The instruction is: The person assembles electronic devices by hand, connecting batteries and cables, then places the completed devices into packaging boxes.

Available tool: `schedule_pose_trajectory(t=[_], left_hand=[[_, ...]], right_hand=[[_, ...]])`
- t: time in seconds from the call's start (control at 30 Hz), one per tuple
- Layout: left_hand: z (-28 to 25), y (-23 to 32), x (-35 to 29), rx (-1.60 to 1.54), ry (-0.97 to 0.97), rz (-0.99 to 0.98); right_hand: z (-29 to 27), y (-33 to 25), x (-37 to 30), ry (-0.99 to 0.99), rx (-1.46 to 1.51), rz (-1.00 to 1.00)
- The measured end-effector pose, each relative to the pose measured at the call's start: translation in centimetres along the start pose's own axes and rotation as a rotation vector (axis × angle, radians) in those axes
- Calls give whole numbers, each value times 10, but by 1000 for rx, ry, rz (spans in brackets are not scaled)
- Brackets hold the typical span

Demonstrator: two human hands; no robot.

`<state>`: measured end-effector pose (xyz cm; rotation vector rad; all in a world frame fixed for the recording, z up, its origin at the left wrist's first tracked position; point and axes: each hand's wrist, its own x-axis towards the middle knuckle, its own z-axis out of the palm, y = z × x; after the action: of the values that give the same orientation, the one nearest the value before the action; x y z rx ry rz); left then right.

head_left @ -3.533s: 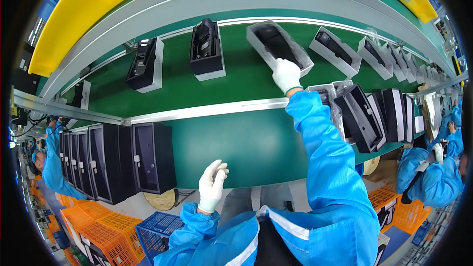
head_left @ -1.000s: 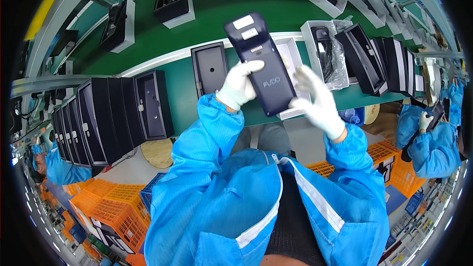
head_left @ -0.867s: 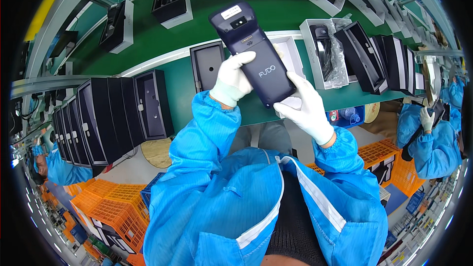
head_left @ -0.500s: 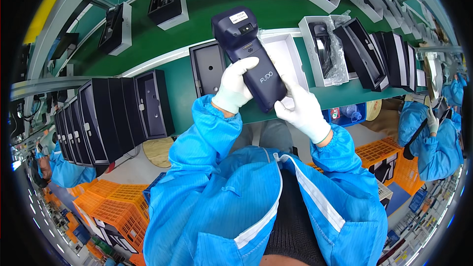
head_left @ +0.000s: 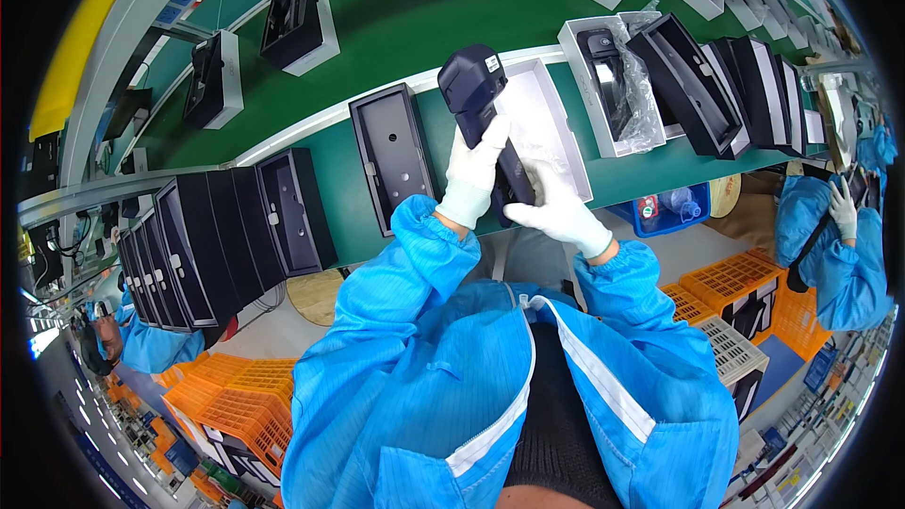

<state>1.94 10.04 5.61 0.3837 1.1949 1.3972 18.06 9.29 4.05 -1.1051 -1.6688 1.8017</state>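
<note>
Above the near edge of the table I hold a dark handheld terminal (head_left: 472,85) with a bulky head, turned partly on its side. My left hand (head_left: 474,170) is closed around its middle. At the lower end, my right hand (head_left: 566,210) grips it between thumb and fingers. Just behind the terminal lies an open white box part (head_left: 556,118), partly hidden by it. Left of my left hand sits an open black box part (head_left: 388,113) with small holes in its insert.
A white box (head_left: 582,61) with a plastic-wrapped terminal stands right, beside stacked black boxes (head_left: 693,85). More black boxes (head_left: 222,226) line the left. Boxed terminals stand on the green belt (head_left: 396,19). A blue bin (head_left: 674,212) hangs below the edge; a person (head_left: 830,236) works right.
The terminal has turned about its long axis, from showing its back to showing its side, and stands more upright. My hands have turned with it; the view has shifted slightly.
</note>
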Motion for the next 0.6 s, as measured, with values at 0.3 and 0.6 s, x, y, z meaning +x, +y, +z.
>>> schedule_pose_trajectory(t=[0.3,0.6], left_hand=[[-48,14,19,-460,-292,-324],[-50,12,9,-370,-249,-310]], right_hand=[[-46,14,-12,292,-319,218],[1,-39,15,116,-892,-550]])
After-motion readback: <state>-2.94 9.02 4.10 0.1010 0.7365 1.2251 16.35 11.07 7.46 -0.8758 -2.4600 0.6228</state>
